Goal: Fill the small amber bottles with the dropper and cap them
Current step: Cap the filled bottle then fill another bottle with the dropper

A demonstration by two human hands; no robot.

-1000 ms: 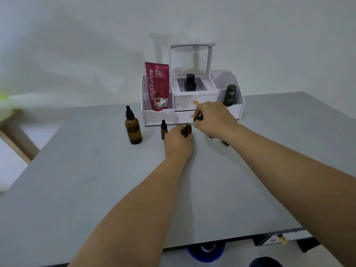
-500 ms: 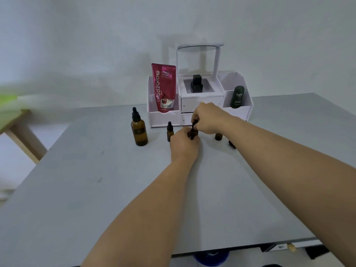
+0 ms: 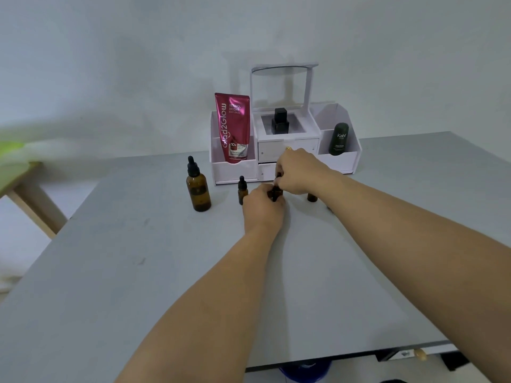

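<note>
Two hands meet far out on the flat grey table (image 3: 304, 272). From the head view, the left hand (image 3: 262, 205) curls its fingers round a small amber glass bottle (image 3: 274, 195) just in front of the white plastic organiser (image 3: 235, 170). The right hand (image 3: 297, 172) pinches a black dropper cap (image 3: 278, 181) at its neck (seated or not, I cannot tell).

A twist off-line could cross the thread or tip the bottle and spill it. At nine o'clock, just beside the left knuckles, stands a capped small amber bottle (image 3: 242, 190), easily knocked, with the tall amber dropper bottle (image 3: 197, 186) beyond it. At three o'clock an uncapped small amber bottle (image 3: 312, 197) sits near the right wrist. Open table lies toward six o'clock, the near edge well apart.
</note>
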